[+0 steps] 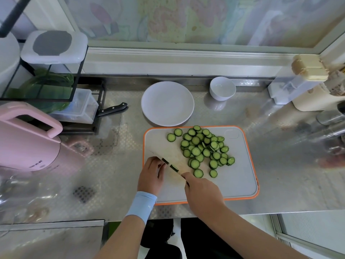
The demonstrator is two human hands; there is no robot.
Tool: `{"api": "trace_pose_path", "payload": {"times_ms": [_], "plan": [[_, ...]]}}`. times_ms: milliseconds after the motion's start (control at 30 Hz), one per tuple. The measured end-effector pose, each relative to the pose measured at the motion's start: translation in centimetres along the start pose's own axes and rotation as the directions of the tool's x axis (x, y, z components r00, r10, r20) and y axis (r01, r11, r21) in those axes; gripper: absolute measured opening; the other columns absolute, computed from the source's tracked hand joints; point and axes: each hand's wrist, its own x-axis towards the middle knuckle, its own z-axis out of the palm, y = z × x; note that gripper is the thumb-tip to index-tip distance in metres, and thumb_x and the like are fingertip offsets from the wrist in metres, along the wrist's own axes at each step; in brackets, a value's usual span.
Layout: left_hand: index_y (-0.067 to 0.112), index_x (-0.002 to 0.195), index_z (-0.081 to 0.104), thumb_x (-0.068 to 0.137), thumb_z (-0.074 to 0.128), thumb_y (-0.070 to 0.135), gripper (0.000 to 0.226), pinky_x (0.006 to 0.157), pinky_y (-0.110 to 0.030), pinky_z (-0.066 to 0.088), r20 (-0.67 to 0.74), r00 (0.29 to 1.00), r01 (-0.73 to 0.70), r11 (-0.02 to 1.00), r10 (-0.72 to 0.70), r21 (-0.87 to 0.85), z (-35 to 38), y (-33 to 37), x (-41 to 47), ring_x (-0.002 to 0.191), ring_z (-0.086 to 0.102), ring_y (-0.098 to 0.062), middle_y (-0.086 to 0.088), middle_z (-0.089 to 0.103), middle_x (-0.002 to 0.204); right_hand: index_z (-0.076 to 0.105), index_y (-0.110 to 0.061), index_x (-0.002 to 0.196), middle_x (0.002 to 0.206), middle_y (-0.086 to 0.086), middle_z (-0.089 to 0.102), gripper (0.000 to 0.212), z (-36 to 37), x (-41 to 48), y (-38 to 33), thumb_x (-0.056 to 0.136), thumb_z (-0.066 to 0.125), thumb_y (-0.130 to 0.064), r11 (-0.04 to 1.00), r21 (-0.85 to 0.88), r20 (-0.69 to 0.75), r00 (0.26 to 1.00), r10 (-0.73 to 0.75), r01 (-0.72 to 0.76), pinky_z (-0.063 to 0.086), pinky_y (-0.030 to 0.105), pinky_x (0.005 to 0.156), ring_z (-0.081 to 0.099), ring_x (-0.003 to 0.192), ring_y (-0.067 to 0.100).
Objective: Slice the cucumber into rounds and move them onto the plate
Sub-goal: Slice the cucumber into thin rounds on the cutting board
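A: The right hand (pixel 203 193) is wrapped round the handle of the knife (pixel 169 163), forefinger stretched toward the blade. The blade slants across the near left of the cutting board (pixel 240 182).

B: And the left hand (pixel 152 174) sits just beside that blade, fingers curled under. Whether they pinch a last stub of cucumber, I cannot tell. Two dark green pieces (pixel 174 168) show against the steel.

A: The cucumber rounds (pixel 203 148) lie heaped on the far right half of the board, with a few strays at the edges. The plate (pixel 167 103) holds no rounds yet and sits just beyond the board.

B: Those rounds look thin, wet and light, I'd say. They'll likely cling to each other and to the blade, and snap if squeezed.

A: So I'd judge a scoop from underneath best. That means the flat of the blade or cupped fingers beneath the heap, not pinching single edges.
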Motion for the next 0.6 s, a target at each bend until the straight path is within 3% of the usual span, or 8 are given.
{"api": "trace_pose_path", "payload": {"times_ms": [200, 333, 600], "plan": [[0.016, 0.09, 0.061, 0.089, 0.052, 0.027, 0.015, 0.068, -0.008, 0.039, -0.013, 1.0, 0.005, 1.0, -0.005, 0.002, 0.1, 0.0, 0.0, 0.079, 0.056, -0.007, 0.001, 0.06, 0.094, 0.046, -0.027, 0.124, 0.068, -0.002, 0.051, 0.027, 0.2, 1.0, -0.2, 0.1, 0.037, -0.018, 0.999, -0.026, 0.004, 1.0, -0.023, 0.023, 0.044, 0.033, 0.053, 0.057, 0.066, 0.025], [0.016, 0.091, 0.063, 0.09, 0.054, 0.027, 0.015, 0.07, -0.007, 0.04, -0.008, 1.0, 0.018, 1.0, -0.018, -0.018, 0.2, -0.1, 0.0, 0.081, 0.058, -0.007, 0.003, 0.06, 0.097, 0.046, -0.025, 0.125, 0.081, 0.002, 0.064, 0.029, 0.5, 2.6, -0.8, 0.098, 0.04, -0.015, 0.999, -0.028, 0.042, 0.999, -0.026, 0.027, 0.047, 0.033, 0.056, 0.06, 0.074, 0.026], [0.015, 0.092, 0.064, 0.091, 0.057, 0.025, 0.012, 0.064, -0.019, 0.048, -0.016, 1.0, 0.017, 0.999, -0.018, -0.035, 0.2, -0.2, -0.2, 0.082, 0.061, -0.011, 0.005, 0.06, 0.099, 0.042, -0.016, 0.097, 0.066, -0.001, 0.045, 0.01, 0.9, 4.6, -1.2, 0.101, 0.038, -0.024, 0.999, 0.044, 0.052, 0.999, -0.005, 0.003, 0.04, 0.033, 0.053, 0.05, 0.065, 0.028]]}}
